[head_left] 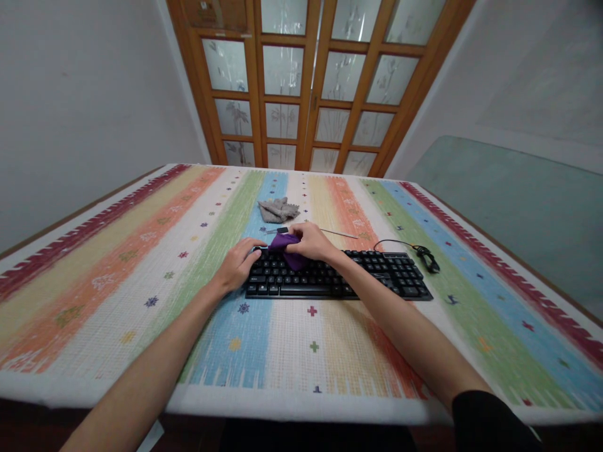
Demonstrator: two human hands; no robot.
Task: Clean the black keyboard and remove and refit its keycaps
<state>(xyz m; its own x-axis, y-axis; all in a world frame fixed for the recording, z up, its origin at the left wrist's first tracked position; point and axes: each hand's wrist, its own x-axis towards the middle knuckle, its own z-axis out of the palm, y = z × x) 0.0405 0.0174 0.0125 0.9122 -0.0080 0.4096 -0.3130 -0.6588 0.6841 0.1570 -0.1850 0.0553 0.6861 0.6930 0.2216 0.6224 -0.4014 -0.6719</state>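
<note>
A black keyboard [325, 290] lies on the striped tablecloth in front of me. My right hand [308, 242] is closed on a crumpled purple cloth [294, 258], which rests over the keyboard's upper left keys. At the keyboard's top left corner, my left hand [240, 263] has thumb and index finger pinched together. A thin pale sliver shows between those fingertips and the cloth; what it belongs to is unclear. Just behind the hands lies a small black piece [282, 230] with thin metal-looking ends. A slim grey rod [340, 234] sticks out beyond my right hand.
Farther back on the tablecloth [292, 351] sits a crumpled grey cloth [279, 210]. The keyboard's coiled cable [426, 257] lies at its right end. A pale green panel [513, 207] stands right of the table, and wood-framed glass doors [308, 100] are behind it.
</note>
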